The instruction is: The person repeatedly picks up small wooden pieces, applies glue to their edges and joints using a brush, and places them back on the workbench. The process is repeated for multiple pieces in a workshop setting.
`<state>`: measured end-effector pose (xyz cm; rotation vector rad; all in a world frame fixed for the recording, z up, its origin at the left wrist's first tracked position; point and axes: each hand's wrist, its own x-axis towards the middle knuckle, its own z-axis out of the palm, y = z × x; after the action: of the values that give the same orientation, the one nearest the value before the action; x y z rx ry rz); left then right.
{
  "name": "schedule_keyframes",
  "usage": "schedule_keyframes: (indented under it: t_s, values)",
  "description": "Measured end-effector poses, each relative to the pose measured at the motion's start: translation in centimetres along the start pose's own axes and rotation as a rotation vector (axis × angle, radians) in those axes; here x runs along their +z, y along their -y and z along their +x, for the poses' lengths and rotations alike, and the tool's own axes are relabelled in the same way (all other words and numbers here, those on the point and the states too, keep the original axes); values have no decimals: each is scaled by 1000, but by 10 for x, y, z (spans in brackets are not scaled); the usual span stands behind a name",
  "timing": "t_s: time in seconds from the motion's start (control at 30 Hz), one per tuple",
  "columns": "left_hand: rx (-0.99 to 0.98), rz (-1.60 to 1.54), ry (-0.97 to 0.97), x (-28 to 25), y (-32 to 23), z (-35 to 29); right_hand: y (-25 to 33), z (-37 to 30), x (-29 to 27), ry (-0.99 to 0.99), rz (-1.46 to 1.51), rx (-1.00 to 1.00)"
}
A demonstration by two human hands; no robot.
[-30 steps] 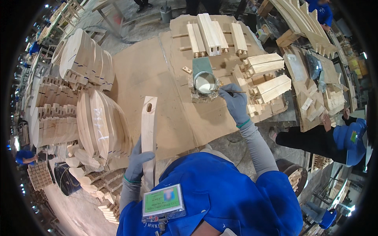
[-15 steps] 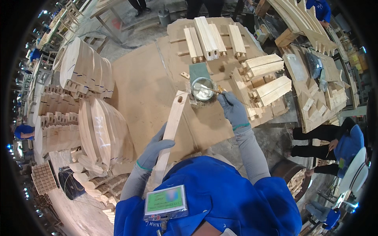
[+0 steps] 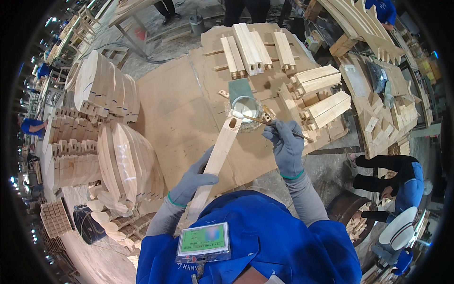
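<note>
My gloved left hand [image 3: 193, 182] is wrapped round a pale wooden bar [image 3: 218, 158], which slants up toward the middle of the cardboard. An oval mortise hole shows near the bar's far end. Between the fingers of my gloved right hand [image 3: 285, 144] is a thin glue stick [image 3: 257, 121]. Its tip carries a white blob of glue [image 3: 237, 114], at the bar's far end just beyond the hole; whether it touches the wood I cannot tell. Right behind that end stands a round glue pot [image 3: 247, 107] with white glue inside, beside a dark green block [image 3: 240, 89].
Cardboard [image 3: 172, 102] covers the table. Several tenoned wooden legs [image 3: 246, 45] lie at its far side, and more paired pieces [image 3: 326, 110] at the right. Curved wooden panels [image 3: 127, 161] are stacked at the left. A co-worker in blue [image 3: 409, 187] bends beside a round bin at the right.
My right hand has drawn the stick out of the pot, bringing its glue-coated tip to the bar's end. My left hand has moved the bar slightly right, closer to the pot.
</note>
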<state>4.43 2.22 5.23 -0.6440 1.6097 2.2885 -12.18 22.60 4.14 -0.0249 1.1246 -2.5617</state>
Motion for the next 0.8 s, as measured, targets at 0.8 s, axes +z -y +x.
schedule_keyframes:
  t_s: [0.8]
  values:
    - [39, 101, -44, -3, 4, -31, 1, -34, 23, 40, -29, 20]
